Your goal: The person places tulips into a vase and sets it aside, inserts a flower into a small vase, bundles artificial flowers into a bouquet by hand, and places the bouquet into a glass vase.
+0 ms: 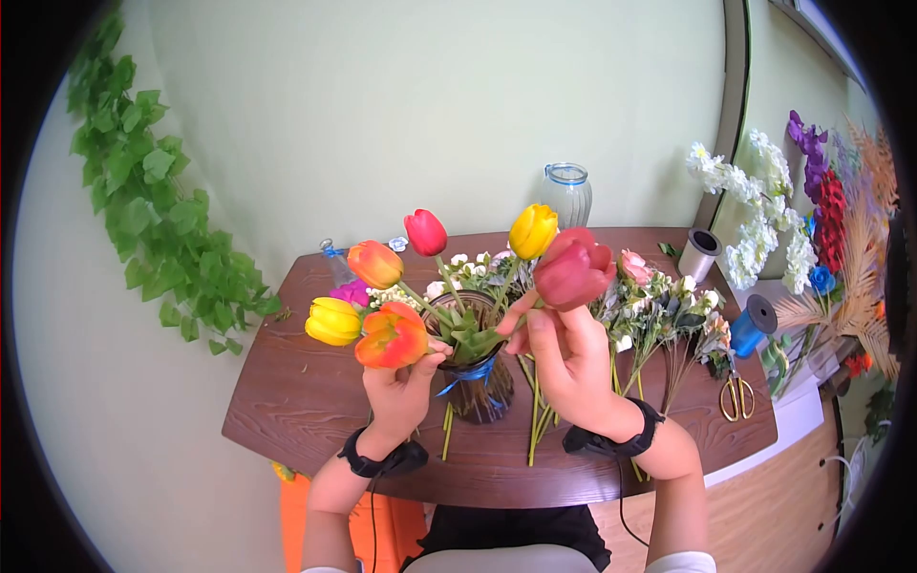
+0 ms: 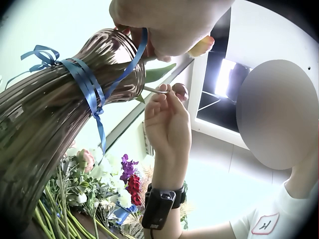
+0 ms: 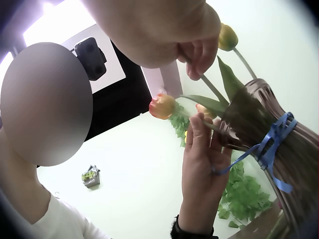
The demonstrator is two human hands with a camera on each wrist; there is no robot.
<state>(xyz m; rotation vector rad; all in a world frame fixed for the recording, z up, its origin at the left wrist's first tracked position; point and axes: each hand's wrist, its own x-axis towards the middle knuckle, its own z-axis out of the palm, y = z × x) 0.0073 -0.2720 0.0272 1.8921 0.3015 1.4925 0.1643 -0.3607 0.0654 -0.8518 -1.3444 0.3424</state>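
In the head view a dark ribbed glass vase (image 1: 485, 393) stands mid-table, a blue ribbon (image 2: 85, 82) tied round its neck. My right hand (image 1: 578, 368) pinches the stem of a dark red tulip (image 1: 573, 271) at the vase's right side; the left wrist view shows that stem running into the mouth. At the left rim, my left hand (image 1: 399, 390) holds the stem of an open orange tulip (image 1: 392, 336) between thumb and fingers. Also standing in the vase are a red tulip (image 1: 426, 232), a yellow tulip (image 1: 534, 231), another orange tulip (image 1: 375, 265) and a yellow one (image 1: 332, 322) leaning left.
Flower stems with pink and white blooms (image 1: 635, 267) lie right of the vase. Gold-handled scissors (image 1: 735, 396), a blue ribbon spool (image 1: 753, 327) and a grey spool (image 1: 700, 254) sit along the right edge. A clear glass vase (image 1: 567, 199) stands behind, and a small bottle (image 1: 336, 263) back left.
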